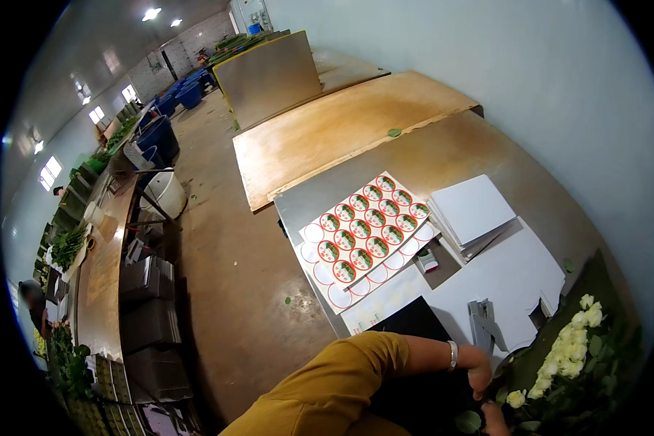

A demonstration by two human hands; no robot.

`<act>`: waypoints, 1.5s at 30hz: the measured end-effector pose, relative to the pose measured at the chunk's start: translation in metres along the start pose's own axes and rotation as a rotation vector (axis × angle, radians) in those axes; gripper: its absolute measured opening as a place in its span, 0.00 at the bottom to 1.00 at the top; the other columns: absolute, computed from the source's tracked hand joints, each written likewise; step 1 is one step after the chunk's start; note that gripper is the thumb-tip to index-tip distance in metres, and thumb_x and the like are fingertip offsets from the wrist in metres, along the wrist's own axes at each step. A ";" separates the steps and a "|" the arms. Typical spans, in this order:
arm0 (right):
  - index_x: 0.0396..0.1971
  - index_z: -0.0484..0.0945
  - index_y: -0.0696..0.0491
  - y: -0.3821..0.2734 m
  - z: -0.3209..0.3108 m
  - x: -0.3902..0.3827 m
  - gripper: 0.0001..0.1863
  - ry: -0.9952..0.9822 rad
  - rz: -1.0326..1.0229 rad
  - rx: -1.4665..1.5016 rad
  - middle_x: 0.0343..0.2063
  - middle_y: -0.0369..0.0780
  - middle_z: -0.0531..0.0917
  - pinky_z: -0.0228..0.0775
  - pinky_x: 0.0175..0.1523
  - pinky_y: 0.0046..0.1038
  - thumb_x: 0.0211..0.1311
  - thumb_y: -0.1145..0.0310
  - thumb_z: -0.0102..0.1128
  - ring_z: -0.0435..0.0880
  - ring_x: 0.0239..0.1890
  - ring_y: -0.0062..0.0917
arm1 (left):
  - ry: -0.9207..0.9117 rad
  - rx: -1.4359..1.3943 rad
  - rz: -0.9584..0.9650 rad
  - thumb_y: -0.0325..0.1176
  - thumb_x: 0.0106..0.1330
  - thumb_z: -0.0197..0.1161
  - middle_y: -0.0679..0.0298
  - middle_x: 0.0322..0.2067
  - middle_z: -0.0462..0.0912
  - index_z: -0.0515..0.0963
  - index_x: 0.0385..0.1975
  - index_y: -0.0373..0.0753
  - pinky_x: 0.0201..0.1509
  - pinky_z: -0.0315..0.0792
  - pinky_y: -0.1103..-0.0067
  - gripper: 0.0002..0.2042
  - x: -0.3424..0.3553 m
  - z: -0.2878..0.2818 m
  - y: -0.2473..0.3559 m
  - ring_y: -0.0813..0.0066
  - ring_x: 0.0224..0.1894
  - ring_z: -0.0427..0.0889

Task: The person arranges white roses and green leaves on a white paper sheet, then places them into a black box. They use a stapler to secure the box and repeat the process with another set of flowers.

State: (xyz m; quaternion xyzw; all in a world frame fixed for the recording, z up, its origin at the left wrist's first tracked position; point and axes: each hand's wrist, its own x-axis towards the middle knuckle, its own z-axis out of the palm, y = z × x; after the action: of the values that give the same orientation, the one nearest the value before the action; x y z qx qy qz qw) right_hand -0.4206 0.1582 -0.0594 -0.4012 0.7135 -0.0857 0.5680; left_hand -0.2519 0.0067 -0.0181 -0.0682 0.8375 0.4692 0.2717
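As the left hand (479, 372) droops toward the right hand (495, 420), I cannot tell whether the fingers (478, 394) grip.

Head-worn L fisheye cam; faces down/fwd over bench (447, 152), L hand (479, 374) close.

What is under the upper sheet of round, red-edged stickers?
Along the lower edge of the sticker sheet, a second sheet with white circles shows; whatever lies beneath the middle is covered.
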 end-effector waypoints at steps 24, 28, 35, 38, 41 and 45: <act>0.47 0.74 0.57 -0.033 0.021 -0.019 0.17 0.094 -0.083 0.215 0.37 0.37 0.80 0.69 0.44 0.29 0.55 0.75 0.53 0.76 0.38 0.23 | 0.107 0.006 0.132 0.54 0.56 0.58 0.47 0.30 0.82 0.80 0.33 0.25 0.41 0.73 0.66 0.29 -0.018 -0.002 -0.004 0.56 0.35 0.81; 0.42 0.76 0.61 -0.061 0.014 -0.037 0.14 -0.007 -0.284 0.324 0.34 0.34 0.80 0.69 0.42 0.23 0.58 0.70 0.62 0.75 0.36 0.16 | 0.042 -0.157 0.019 0.56 0.57 0.58 0.51 0.36 0.81 0.77 0.41 0.28 0.45 0.69 0.72 0.30 -0.047 -0.018 0.003 0.64 0.39 0.78; 0.43 0.75 0.60 -0.050 0.008 -0.049 0.11 -0.108 -0.419 0.373 0.34 0.33 0.79 0.68 0.42 0.18 0.63 0.72 0.58 0.75 0.36 0.13 | 0.012 -0.168 -0.081 0.49 0.59 0.61 0.54 0.36 0.79 0.77 0.43 0.33 0.47 0.68 0.74 0.24 -0.064 -0.029 0.040 0.63 0.42 0.77; 0.43 0.75 0.60 -0.060 0.008 -0.057 0.13 -0.129 -0.370 0.460 0.33 0.32 0.78 0.67 0.40 0.17 0.61 0.70 0.61 0.73 0.34 0.12 | 0.009 -0.155 -0.102 0.49 0.58 0.62 0.54 0.39 0.78 0.78 0.42 0.34 0.48 0.69 0.73 0.23 -0.065 -0.028 0.038 0.61 0.44 0.77; 0.40 0.74 0.60 -0.062 0.003 -0.059 0.14 -0.150 -0.364 0.385 0.30 0.32 0.77 0.67 0.39 0.17 0.60 0.68 0.63 0.72 0.34 0.11 | 0.122 -0.131 -0.093 0.49 0.57 0.63 0.53 0.40 0.77 0.78 0.41 0.35 0.48 0.69 0.73 0.22 -0.066 -0.021 0.037 0.60 0.44 0.76; 0.36 0.74 0.61 -0.067 0.011 -0.057 0.13 -0.064 -0.394 0.315 0.25 0.32 0.76 0.65 0.33 0.19 0.59 0.67 0.63 0.71 0.29 0.12 | 0.129 -0.097 -0.098 0.48 0.57 0.63 0.54 0.39 0.76 0.79 0.40 0.37 0.48 0.69 0.72 0.20 -0.064 -0.020 0.035 0.59 0.44 0.76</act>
State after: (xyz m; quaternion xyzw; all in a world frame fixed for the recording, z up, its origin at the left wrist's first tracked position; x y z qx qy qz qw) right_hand -0.3768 0.1559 0.0180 -0.4416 0.5811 -0.2919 0.6181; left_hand -0.2188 0.0004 0.0491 -0.1524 0.8252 0.4898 0.2364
